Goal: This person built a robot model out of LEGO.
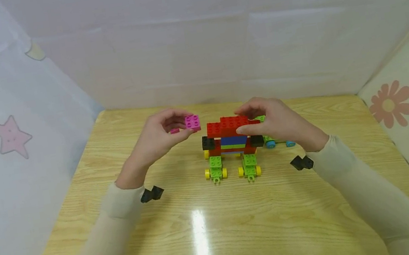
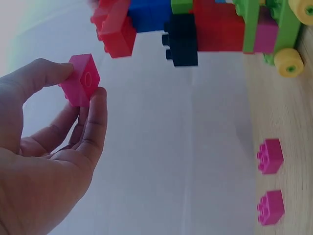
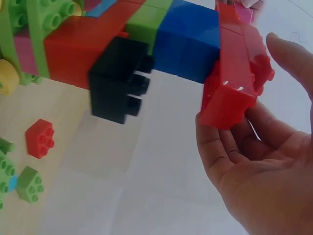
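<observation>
My left hand (image 1: 158, 136) pinches a pink toy brick (image 1: 192, 122) between thumb and fingers, left of the built toy-brick model. The left wrist view shows that pink brick (image 2: 80, 81) apart from the model. The model stands on green wheeled bases (image 1: 216, 167) with yellow wheels. Blue bricks (image 1: 233, 141) fill its middle, a black brick (image 1: 208, 143) juts out on each side, and red bricks (image 1: 233, 124) top it. My right hand (image 1: 277, 123) holds the red top at its right end, thumb in front and fingers behind, partly hiding it.
Two pink bricks (image 2: 271, 156) lie on the wooden table (image 1: 158, 240) left of the model. To its right are a loose red brick (image 3: 40, 138), a green brick (image 3: 30, 184) and green pieces with blue wheels (image 1: 270, 144). A white cloth wall (image 1: 186, 59) borders the table's back.
</observation>
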`<state>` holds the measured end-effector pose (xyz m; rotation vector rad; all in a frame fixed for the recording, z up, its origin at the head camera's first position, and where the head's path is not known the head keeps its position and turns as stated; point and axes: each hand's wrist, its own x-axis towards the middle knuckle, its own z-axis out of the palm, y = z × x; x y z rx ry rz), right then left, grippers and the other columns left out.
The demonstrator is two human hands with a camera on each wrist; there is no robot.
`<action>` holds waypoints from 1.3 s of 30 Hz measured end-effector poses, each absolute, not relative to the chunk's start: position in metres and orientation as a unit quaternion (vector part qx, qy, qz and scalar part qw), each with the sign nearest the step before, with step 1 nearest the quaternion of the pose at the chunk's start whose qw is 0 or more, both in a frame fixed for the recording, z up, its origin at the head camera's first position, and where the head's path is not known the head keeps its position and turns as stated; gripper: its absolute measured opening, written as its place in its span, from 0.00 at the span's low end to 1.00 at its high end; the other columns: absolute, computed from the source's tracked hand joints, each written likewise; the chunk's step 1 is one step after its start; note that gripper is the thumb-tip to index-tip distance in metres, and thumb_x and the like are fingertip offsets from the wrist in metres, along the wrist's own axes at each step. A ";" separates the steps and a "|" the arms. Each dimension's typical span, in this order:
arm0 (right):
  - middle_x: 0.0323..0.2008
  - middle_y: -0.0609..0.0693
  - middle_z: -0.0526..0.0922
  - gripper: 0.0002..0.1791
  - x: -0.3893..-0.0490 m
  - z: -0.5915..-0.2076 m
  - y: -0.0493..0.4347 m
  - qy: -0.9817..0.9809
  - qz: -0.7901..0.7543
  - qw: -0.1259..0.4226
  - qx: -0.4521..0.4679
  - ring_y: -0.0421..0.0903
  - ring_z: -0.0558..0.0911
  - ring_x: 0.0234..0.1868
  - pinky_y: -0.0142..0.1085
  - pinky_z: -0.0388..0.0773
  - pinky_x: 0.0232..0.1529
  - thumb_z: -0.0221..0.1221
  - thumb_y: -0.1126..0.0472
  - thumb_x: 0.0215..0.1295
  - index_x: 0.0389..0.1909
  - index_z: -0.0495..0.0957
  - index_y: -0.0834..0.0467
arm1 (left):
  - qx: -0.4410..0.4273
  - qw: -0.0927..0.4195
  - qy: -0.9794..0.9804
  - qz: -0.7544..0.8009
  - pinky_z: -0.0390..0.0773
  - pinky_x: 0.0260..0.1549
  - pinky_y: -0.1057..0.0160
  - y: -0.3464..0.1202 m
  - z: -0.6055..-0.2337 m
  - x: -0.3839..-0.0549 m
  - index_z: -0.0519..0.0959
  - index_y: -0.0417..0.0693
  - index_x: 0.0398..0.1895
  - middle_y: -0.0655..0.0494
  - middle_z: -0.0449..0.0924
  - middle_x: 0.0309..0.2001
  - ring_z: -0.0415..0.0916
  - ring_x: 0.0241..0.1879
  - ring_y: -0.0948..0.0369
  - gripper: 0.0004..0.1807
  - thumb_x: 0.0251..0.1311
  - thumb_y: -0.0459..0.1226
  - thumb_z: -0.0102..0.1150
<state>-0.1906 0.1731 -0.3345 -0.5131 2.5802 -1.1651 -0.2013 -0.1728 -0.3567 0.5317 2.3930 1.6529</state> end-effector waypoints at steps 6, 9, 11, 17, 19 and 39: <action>0.65 0.44 0.87 0.30 -0.193 -0.321 0.158 0.899 -0.376 0.112 -0.197 0.51 0.84 0.67 0.58 0.80 0.74 0.76 0.41 0.71 0.69 0.84 0.46 | 0.181 0.099 0.797 0.567 0.87 0.53 0.69 -0.159 -0.355 -0.199 0.85 0.44 0.64 0.47 0.89 0.56 0.86 0.54 0.52 0.21 0.70 0.34 0.75; 0.65 0.45 0.88 0.30 -0.195 -0.317 0.148 0.902 -0.359 0.105 -0.218 0.50 0.85 0.66 0.56 0.81 0.73 0.76 0.42 0.70 0.69 0.85 0.48 | 0.175 0.104 0.790 0.579 0.88 0.53 0.68 -0.154 -0.356 -0.198 0.85 0.44 0.65 0.47 0.89 0.57 0.87 0.54 0.53 0.22 0.70 0.35 0.75; 0.65 0.47 0.88 0.30 -0.196 -0.316 0.142 0.903 -0.348 0.105 -0.229 0.51 0.86 0.66 0.56 0.83 0.72 0.77 0.44 0.70 0.69 0.85 0.50 | 0.169 0.106 0.785 0.587 0.88 0.53 0.68 -0.152 -0.356 -0.197 0.85 0.43 0.65 0.47 0.89 0.58 0.87 0.54 0.53 0.22 0.70 0.35 0.76; 0.64 0.50 0.88 0.32 -0.200 -0.312 0.124 0.913 -0.308 0.122 -0.238 0.53 0.85 0.65 0.54 0.84 0.71 0.76 0.44 0.69 0.69 0.85 0.53 | 0.173 0.107 0.776 0.597 0.89 0.53 0.68 -0.149 -0.358 -0.197 0.84 0.41 0.65 0.45 0.88 0.59 0.88 0.53 0.53 0.21 0.71 0.34 0.75; 0.62 0.51 0.89 0.31 -0.202 -0.311 0.119 0.914 -0.297 0.127 -0.245 0.53 0.86 0.61 0.53 0.86 0.67 0.77 0.45 0.69 0.68 0.85 0.55 | 0.175 0.109 0.777 0.595 0.89 0.53 0.68 -0.148 -0.358 -0.196 0.84 0.41 0.65 0.45 0.88 0.59 0.88 0.53 0.53 0.21 0.71 0.34 0.75; 0.48 0.48 0.91 0.23 -0.208 -0.315 0.104 0.919 -0.261 0.148 -0.256 0.48 0.86 0.44 0.42 0.87 0.47 0.78 0.48 0.68 0.58 0.89 0.56 | 0.180 0.114 0.786 0.581 0.88 0.53 0.68 -0.146 -0.358 -0.197 0.85 0.42 0.64 0.46 0.89 0.57 0.87 0.52 0.53 0.20 0.72 0.36 0.75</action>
